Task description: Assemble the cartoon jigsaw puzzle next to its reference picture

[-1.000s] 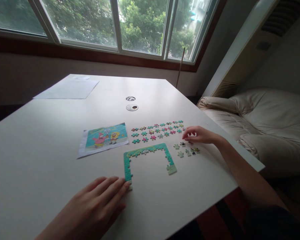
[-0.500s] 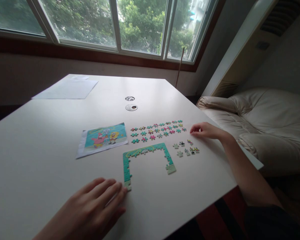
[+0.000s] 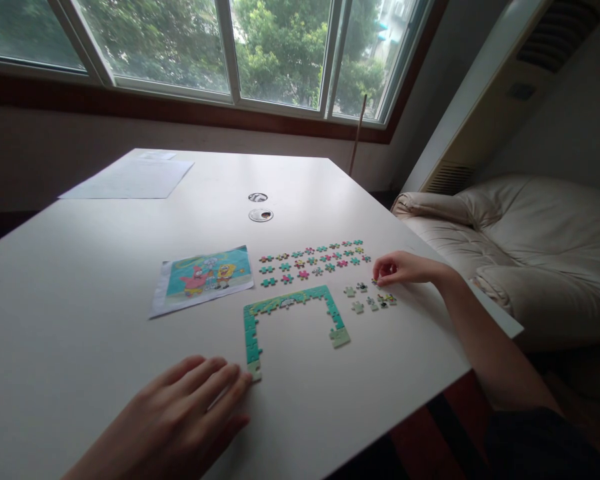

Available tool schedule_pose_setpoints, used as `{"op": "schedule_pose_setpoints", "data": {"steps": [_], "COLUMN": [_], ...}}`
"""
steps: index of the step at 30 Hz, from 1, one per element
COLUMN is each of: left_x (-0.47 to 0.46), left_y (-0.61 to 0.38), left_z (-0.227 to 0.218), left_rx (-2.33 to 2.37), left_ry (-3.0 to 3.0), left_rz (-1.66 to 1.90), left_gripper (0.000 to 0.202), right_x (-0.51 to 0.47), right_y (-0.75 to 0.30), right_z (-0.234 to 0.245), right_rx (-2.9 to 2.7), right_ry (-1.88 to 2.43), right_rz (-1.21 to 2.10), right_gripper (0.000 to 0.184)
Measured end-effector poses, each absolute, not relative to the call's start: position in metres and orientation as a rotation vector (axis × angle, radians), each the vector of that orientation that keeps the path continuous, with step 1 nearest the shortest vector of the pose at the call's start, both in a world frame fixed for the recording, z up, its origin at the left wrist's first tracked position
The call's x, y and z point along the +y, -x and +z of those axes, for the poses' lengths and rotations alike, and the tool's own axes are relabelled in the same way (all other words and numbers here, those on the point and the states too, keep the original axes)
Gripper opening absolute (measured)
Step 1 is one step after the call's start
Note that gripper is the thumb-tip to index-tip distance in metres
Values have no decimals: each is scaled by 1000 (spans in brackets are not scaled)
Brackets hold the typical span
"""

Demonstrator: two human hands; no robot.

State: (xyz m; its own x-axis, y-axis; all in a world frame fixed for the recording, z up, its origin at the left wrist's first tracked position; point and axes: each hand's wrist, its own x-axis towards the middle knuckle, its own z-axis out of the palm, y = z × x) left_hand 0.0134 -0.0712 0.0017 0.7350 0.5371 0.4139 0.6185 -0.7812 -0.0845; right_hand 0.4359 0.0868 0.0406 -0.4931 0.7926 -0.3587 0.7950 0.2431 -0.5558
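A partly joined jigsaw puzzle border of green pieces lies on the white table, forming a top edge and two sides. My left hand rests flat with fingers stretched out, their tips against the pale corner piece at the border's lower left. Over on the right, my right hand has thumb and forefinger closed on a small puzzle piece, which the fingers mostly cover. Just below it sits a group of pale and patterned loose pieces. Rows of coloured loose pieces lie above the border.
A printed cartoon picture sheet lies left of the loose pieces. Farther back are two round table inserts and white papers. A cream leather sofa stands beyond the table's right edge, and a window spans the back.
My right hand has moved down and slightly left, from beside the rows onto a loose piece in the lower group. My left hand has stayed at the border's corner.
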Motion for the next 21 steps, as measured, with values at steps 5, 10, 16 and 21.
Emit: {"op": "schedule_pose_setpoints", "data": {"steps": [5, 10, 16, 21], "left_x": [-71, -70, -70, -70], "left_y": [-15, -17, -17, -17], "left_z": [2, 6, 6, 5], "left_rx": [-930, -919, -925, -925], "left_ry": [2736, 2729, 2727, 2726], "left_rz": [-596, -623, -618, -624], "left_gripper": [28, 28, 28, 28], "right_x": [83, 67, 53, 52], "right_y": [-433, -407, -383, -380], "right_z": [43, 49, 48, 47], "right_rx": [2538, 2739, 2732, 2731], "right_ry": [-1591, -1398, -1213, -1200], "right_rz": [-1008, -936, -906, -902], "right_gripper": [34, 32, 36, 29]}}
